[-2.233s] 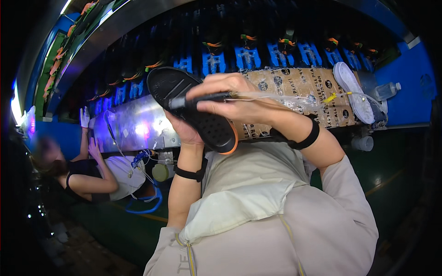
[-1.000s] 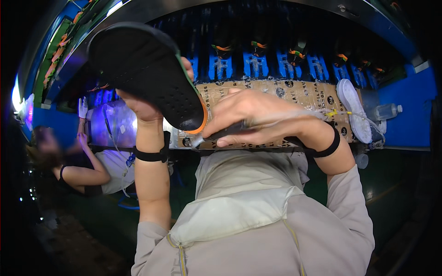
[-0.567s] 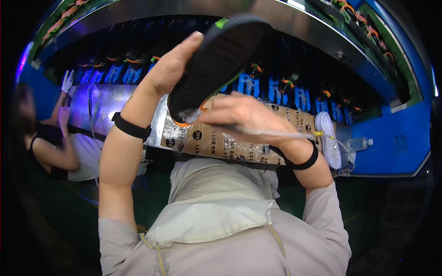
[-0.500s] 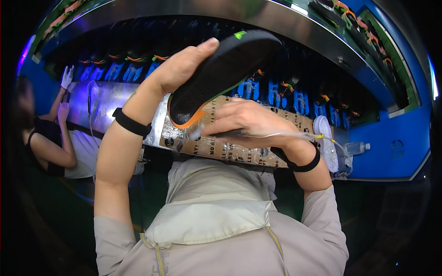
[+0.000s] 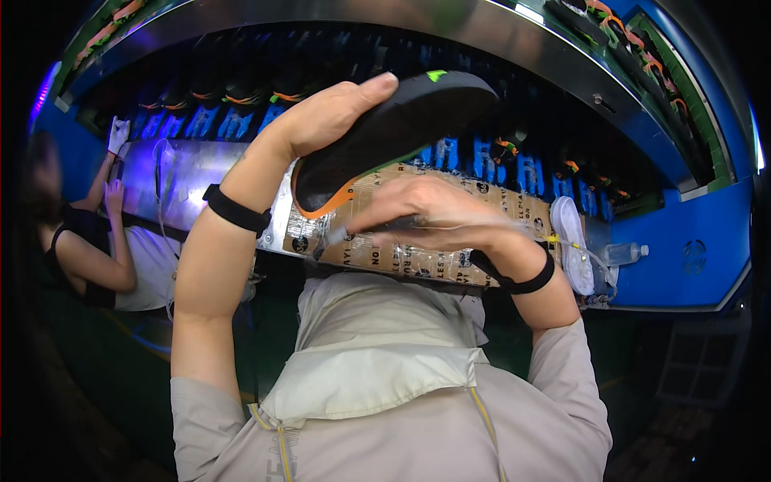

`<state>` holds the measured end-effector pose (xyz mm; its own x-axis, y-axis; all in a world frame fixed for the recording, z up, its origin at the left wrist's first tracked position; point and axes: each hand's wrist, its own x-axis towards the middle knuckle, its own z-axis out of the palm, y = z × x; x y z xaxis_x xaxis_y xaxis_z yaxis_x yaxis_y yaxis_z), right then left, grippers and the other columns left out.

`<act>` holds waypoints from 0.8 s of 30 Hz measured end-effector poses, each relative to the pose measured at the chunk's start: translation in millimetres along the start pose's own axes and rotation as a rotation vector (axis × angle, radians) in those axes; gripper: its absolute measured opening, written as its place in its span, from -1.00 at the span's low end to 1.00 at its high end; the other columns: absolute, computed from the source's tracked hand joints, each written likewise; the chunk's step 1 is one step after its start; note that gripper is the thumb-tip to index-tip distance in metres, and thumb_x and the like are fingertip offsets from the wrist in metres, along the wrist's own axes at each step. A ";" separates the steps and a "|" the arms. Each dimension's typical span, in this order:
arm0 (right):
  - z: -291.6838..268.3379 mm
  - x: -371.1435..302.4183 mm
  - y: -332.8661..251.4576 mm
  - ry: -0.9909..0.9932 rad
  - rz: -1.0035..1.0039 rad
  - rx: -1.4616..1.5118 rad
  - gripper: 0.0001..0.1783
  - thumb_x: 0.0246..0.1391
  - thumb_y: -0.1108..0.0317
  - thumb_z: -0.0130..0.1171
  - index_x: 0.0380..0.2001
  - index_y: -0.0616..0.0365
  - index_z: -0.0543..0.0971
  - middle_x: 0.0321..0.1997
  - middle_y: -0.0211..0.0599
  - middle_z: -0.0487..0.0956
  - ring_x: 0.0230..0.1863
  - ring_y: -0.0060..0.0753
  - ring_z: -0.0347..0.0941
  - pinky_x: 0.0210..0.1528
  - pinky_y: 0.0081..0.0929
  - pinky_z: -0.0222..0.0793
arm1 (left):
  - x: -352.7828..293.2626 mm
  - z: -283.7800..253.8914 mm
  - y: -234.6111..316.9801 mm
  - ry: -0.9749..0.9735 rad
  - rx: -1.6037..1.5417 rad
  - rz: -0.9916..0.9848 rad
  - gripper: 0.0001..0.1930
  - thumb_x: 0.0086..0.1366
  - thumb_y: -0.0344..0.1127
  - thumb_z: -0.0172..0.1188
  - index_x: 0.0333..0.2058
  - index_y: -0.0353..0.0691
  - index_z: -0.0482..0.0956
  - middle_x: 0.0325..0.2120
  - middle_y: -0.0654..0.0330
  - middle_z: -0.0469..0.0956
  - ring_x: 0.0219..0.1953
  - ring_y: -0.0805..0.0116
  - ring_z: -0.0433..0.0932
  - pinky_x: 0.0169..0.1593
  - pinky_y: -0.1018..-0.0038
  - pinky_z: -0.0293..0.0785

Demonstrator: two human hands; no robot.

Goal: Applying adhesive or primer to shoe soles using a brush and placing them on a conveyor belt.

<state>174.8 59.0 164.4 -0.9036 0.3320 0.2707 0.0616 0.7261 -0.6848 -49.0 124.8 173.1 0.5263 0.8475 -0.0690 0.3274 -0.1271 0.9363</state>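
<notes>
Because only the head view shows this moment, everything is read from it: the black sole (image 5: 401,120) is held up above the cardboard-covered bench (image 5: 385,255), tilted, its orange-edged end low and toward the body, its green-marked end up and to the right. Judging by its slab-like shape and how one hand bears it, it should be light and springy, stiff enough to keep its form yet able to flex, and hardly fragile; whether its face is slippery I cannot tell. A hold along the side edge, around the middle, seems best, leaving the broad face free. The left hand (image 5: 341,116) is on the sole's left edge, thumb lying along the rim near the green mark; its other fingers are hidden behind, so the clamp is inferred from the sole being held aloft. Below and right of the sole, the right hand (image 5: 434,210) is blurred, its fingers seemingly closed around a dark-handled brush (image 5: 399,224) with a clear tube (image 5: 502,228) running back along the wrist. The brush's pale tip sits just beneath the orange end, seemingly apart from it, and the right fingers appear clear of the sole.
</notes>
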 end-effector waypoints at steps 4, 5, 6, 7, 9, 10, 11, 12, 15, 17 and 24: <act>-5.3 -10.9 -2.3 0.087 0.103 0.195 -0.67 0.18 0.25 0.41 0.00 0.08 0.74 -0.15 -0.25 0.73 -0.13 -0.26 0.64 -0.06 -0.33 0.53 | -22.0 -16.8 -63.4 0.298 -0.630 0.166 -0.26 0.60 0.29 -0.26 0.33 -0.24 0.44 0.15 0.16 0.60 0.15 0.34 0.58 0.28 0.38 0.48; -5.8 -15.1 -2.7 0.195 0.169 0.268 -0.69 0.17 0.27 0.42 -0.03 0.10 0.76 -0.18 -0.25 0.73 -0.18 -0.28 0.63 -0.10 -0.36 0.53 | -34.6 -20.4 -79.8 0.336 -0.835 0.208 -0.23 0.58 0.33 -0.29 0.35 -0.24 0.40 0.20 0.11 0.56 0.20 0.24 0.56 0.31 0.29 0.45; -3.1 -22.0 4.9 0.354 0.123 0.231 -0.73 0.15 0.35 0.40 -0.07 0.11 0.76 -0.24 -0.30 0.73 -0.25 -0.42 0.62 -0.18 -0.43 0.52 | -44.7 -17.1 -89.4 0.350 -1.044 0.249 -0.19 0.56 0.37 -0.31 0.38 -0.24 0.36 0.25 0.07 0.52 0.25 0.15 0.53 0.35 0.20 0.43; -0.3 -27.9 5.7 0.450 0.252 0.293 -0.74 0.15 0.40 0.37 -0.08 0.13 0.76 -0.27 -0.34 0.72 -0.28 -0.51 0.59 -0.21 -0.50 0.49 | -61.4 -13.2 -94.3 0.412 -1.155 0.299 -0.13 0.51 0.44 -0.32 0.40 -0.23 0.32 0.31 0.03 0.45 0.30 0.05 0.48 0.37 0.05 0.38; 8.0 -40.7 15.4 0.561 0.387 0.356 -0.75 0.14 0.45 0.34 -0.09 0.14 0.75 -0.29 -0.38 0.70 -0.31 -0.60 0.56 -0.23 -0.57 0.46 | -95.7 -1.6 -126.9 0.495 -1.122 0.266 -0.01 0.42 0.57 -0.33 0.44 -0.21 0.25 0.39 -0.08 0.34 0.35 -0.15 0.41 0.34 -0.20 0.35; 15.7 -44.8 25.9 0.690 0.436 0.431 -0.77 0.14 0.45 0.33 -0.11 0.17 0.74 -0.31 -0.43 0.69 -0.32 -0.67 0.52 -0.25 -0.61 0.43 | -118.5 4.2 -152.1 0.527 -0.973 0.188 0.06 0.36 0.63 -0.32 0.46 -0.21 0.22 0.40 -0.14 0.30 0.36 -0.25 0.38 0.30 -0.30 0.36; 24.7 -48.4 34.5 0.821 0.489 0.505 -0.78 0.14 0.46 0.33 -0.13 0.19 0.73 -0.33 -0.48 0.67 -0.34 -0.74 0.49 -0.28 -0.65 0.40 | -137.8 9.3 -162.0 0.356 -1.147 0.073 0.09 0.33 0.65 -0.29 0.47 -0.22 0.19 0.39 -0.29 0.26 0.35 -0.37 0.36 0.26 -0.34 0.39; 35.2 -53.1 43.4 0.834 0.493 0.507 -0.78 0.14 0.46 0.33 -0.13 0.19 0.73 -0.33 -0.48 0.67 -0.34 -0.74 0.49 -0.28 -0.65 0.40 | -150.6 16.0 -171.4 0.171 -1.314 -0.048 0.12 0.30 0.67 -0.25 0.48 -0.23 0.17 0.38 -0.43 0.22 0.33 -0.50 0.34 0.22 -0.38 0.42; 56.7 -51.0 56.3 0.872 0.561 0.535 -0.84 0.18 0.45 0.31 -0.17 0.22 0.70 -0.37 -0.53 0.62 -0.35 -0.74 0.43 -0.28 -0.64 0.37 | -167.6 50.0 -201.5 0.036 -1.607 -0.175 0.20 0.26 0.71 -0.29 0.50 -0.29 0.07 0.33 -0.65 0.14 0.28 -0.65 0.33 0.09 -0.38 0.54; 68.7 -39.3 61.2 0.896 0.554 0.622 -0.84 0.18 0.44 0.31 -0.17 0.22 0.70 -0.36 -0.53 0.62 -0.35 -0.73 0.42 -0.28 -0.64 0.37 | -161.3 74.8 -206.9 0.049 -1.739 -0.171 0.13 0.33 0.65 -0.39 0.49 -0.29 0.08 0.33 -0.55 0.20 0.30 -0.59 0.34 0.09 -0.37 0.54; 68.4 14.4 68.0 0.834 0.647 0.517 -0.78 0.10 0.35 0.32 -0.20 0.22 0.72 -0.40 -0.48 0.62 -0.35 -0.70 0.43 -0.28 -0.61 0.36 | -106.6 120.8 -174.0 0.329 -1.760 -0.116 -0.17 0.43 0.30 -0.36 0.37 -0.25 0.34 0.20 -0.25 0.47 0.22 -0.35 0.48 0.20 -0.32 0.43</act>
<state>137.0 71.9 75.5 -0.1975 0.9803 -0.0007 0.0547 0.0104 -0.9984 -67.2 -5.7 -24.1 0.3297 0.8965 -0.2959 -0.9035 0.3905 0.1764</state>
